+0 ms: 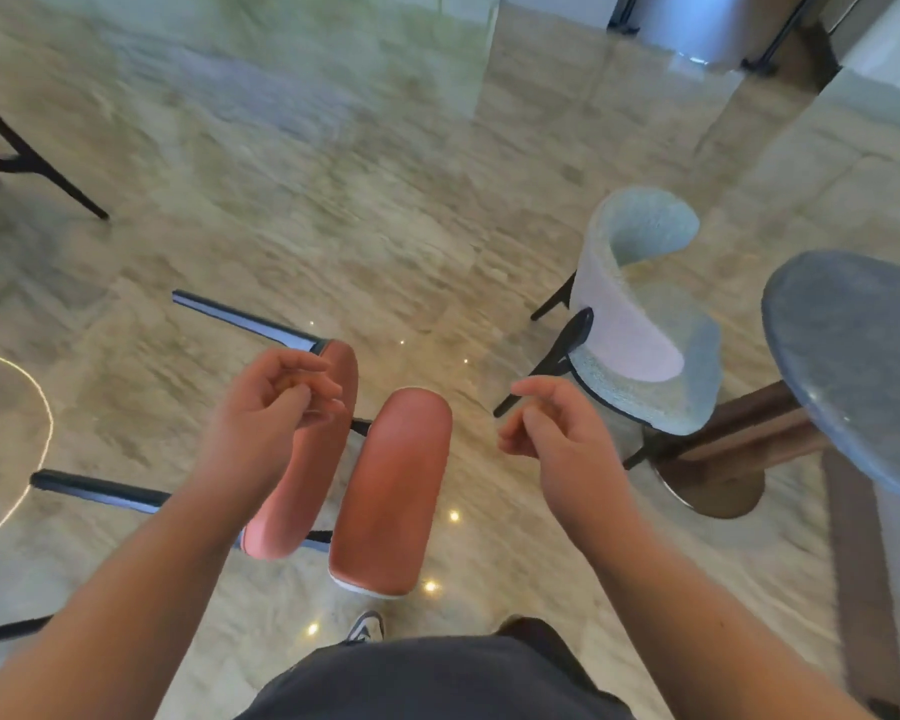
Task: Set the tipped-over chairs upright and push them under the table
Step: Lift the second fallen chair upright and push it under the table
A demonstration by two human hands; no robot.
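Note:
A pink padded chair [391,491] lies tipped over on the marble floor just ahead of my feet, its dark legs pointing left. My left hand [276,407] hovers above its seat edge, fingers loosely curled, holding nothing. My right hand [557,433] hangs to the right of the chair's backrest, fingers half bent and apart, also empty. A light blue chair [640,324] with a curved back stands upright to the right, next to the round grey table [853,366] at the right edge.
The table's brown pedestal base [723,470] stands on the floor behind the blue chair. Dark legs of another chair [32,158] show at the far left. A cabinet with black legs [707,28] is at the top right. My shoe [367,626] is near the pink chair.

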